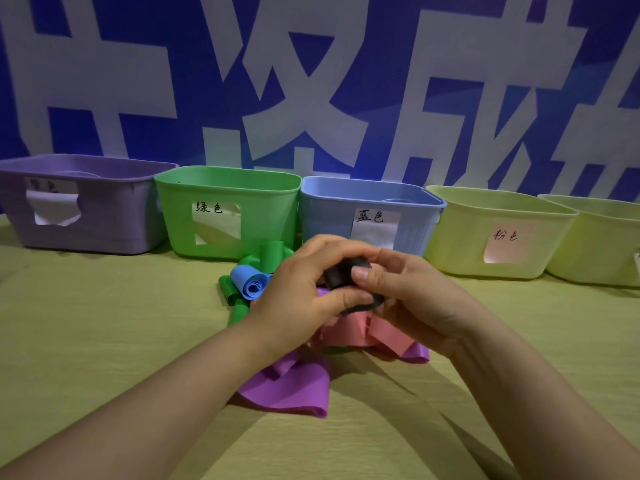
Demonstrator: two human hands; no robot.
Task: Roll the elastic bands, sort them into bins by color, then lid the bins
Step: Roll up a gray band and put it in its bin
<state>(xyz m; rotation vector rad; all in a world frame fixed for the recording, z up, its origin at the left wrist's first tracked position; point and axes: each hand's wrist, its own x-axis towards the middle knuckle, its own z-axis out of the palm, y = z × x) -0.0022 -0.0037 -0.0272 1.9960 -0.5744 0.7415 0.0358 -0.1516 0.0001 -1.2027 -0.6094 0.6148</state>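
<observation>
My left hand [301,282] and my right hand [408,292] meet over a pile of elastic bands and both pinch a black band [341,277], partly rolled between the fingers. Under the hands lie a pink band [349,332] and a purple band [294,386], spread flat. A rolled blue band [251,282] and green bands [272,254] sit just left of my left hand. Behind stand open bins in a row: purple [104,209], green [263,209], blue [325,216], and two pale yellow ones [460,237], [602,244].
The bins carry white paper labels and stand against a blue wall banner with large white characters. A yellow-green cloth [104,323] covers the table. No lids show, except a round shape inside the purple and blue bins.
</observation>
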